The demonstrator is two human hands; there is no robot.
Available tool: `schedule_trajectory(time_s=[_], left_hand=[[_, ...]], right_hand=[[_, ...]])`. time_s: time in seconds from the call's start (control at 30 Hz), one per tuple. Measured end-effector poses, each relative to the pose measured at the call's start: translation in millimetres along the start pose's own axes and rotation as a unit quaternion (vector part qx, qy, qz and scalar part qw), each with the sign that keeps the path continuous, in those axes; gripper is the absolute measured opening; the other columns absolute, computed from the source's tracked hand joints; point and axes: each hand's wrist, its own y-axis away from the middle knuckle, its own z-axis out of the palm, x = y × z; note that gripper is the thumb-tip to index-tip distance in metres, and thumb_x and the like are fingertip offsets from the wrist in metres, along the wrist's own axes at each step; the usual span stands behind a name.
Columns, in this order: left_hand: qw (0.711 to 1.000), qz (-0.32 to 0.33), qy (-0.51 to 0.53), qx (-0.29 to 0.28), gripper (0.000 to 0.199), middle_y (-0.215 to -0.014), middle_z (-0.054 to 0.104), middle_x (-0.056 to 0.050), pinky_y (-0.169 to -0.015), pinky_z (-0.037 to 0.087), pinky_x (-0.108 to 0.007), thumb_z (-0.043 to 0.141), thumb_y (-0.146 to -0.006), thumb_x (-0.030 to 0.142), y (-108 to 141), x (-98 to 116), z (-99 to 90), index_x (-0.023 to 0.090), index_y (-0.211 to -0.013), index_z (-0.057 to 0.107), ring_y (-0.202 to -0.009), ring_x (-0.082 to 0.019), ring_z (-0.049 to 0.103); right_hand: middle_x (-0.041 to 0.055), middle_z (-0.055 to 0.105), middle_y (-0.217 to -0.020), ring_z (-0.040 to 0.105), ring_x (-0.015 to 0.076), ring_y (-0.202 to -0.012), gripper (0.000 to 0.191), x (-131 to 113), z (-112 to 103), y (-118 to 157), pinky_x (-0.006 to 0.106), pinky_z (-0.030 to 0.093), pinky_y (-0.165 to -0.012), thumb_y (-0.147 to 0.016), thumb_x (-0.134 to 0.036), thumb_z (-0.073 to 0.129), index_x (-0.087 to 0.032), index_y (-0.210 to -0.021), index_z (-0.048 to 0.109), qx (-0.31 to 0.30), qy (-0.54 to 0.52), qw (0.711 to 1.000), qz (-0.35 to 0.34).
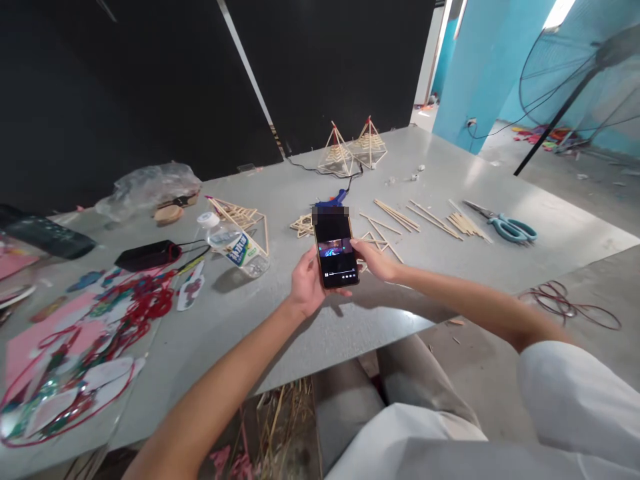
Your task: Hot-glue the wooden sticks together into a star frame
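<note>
The phone [337, 263] was held up over the counter [270, 327], to the right of the clear bottle [240, 250], which serves as the landmark here. The left hand [307, 283] had its grip closed on the phone's left edge, with fingertips showing past the lower right corner, so it seemed to bear most of the weight. The right hand [376, 259] pinched the opposite edge, thumb at the front; its other fingers were mostly hidden, and whether the thumb pressed the screen could not be told. A small bright picture with playback controls below it filled part of the display, so good handling here meant a steady, slightly tilted hold, thumbs off those controls unless a tap was wanted, and light pressure along the edges. The forearms were best held high: thin joined sticks [383, 241] lay under and beside the right hand, well to the right of the bottle, and a dropped wrist could have shifted them. The blue glue gun [334, 199], right of the bottle and farther back, stood just beyond the phone's top end, so pushing the phone forward was unwise. Loose sticks [397, 215] and scissors [510, 227] lay farther to the bottle's right.
</note>
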Motion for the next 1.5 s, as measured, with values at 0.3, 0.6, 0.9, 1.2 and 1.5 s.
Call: schedule_trajectory(time_s=[0.3,0.6,0.9,1.2,1.5], left_hand=[[1.0,0.007,0.013,0.022,0.066,-0.132,0.087,-0.021,-0.062,0.074,-0.043,0.04,-0.119,0.052,17.0,-6.2,-43.4,0.013,-0.167,0.062,-0.106,-0.039,0.088],[0.996,0.012,0.046,-0.071,0.054,-0.123,0.089,-0.017,-0.064,0.078,-0.05,0.061,-0.111,0.055,19.5,-18.8,-61.4,0.013,-0.142,0.076,-0.097,-0.038,0.09],[0.997,0.025,0.019,-0.075,0.051,-0.125,0.089,-0.017,-0.065,0.079,-0.053,0.07,-0.107,0.054,19.8,-15.6,-57.4,0.014,-0.138,0.08,-0.101,-0.04,0.089],[0.998,0.017,-0.003,-0.06,0.055,-0.133,0.087,-0.022,-0.084,0.079,-0.066,0.071,-0.103,0.052,16.4,-17.9,-65.1,0.01,-0.138,0.08,-0.112,-0.046,0.088],[0.998,0.022,0.011,-0.053,0.049,-0.135,0.087,-0.023,-0.099,0.074,-0.075,0.071,-0.104,0.046,20.2,-13.8,-55.4,0.011,-0.136,0.082,-0.131,-0.05,0.083]], right_hand=[[0.0084,0.079,-0.116,0.074,0.0284,-0.102,0.05,-4.9,50.1,0.4,0.041,0.066,-0.083,-0.107,-0.07,0.072,-0.028,-0.132,0.071,0.026,-0.087,0.995,0.033],[0.0036,0.077,-0.111,0.07,0.0219,-0.088,0.045,2.1,62.4,21.3,0.038,0.063,-0.076,-0.102,-0.056,0.08,-0.029,-0.135,0.066,0.034,-0.135,0.99,0.019],[0.0061,0.078,-0.121,0.075,0.0253,-0.104,0.042,9.3,60.3,18.5,0.041,0.068,-0.085,-0.102,-0.054,0.082,-0.028,-0.132,0.068,0.05,-0.132,0.99,0.029],[0.0054,0.079,-0.121,0.075,0.0267,-0.11,0.064,13.6,59.9,17.0,0.044,0.066,-0.095,-0.09,-0.059,0.097,-0.031,-0.139,0.067,0.042,-0.109,0.993,0.015],[0.0052,0.067,-0.097,0.061,0.0243,-0.086,0.046,3.4,51.9,8.9,0.036,0.048,-0.068,-0.104,-0.074,0.066,-0.029,-0.108,0.073,0.105,-0.108,0.987,0.051]])
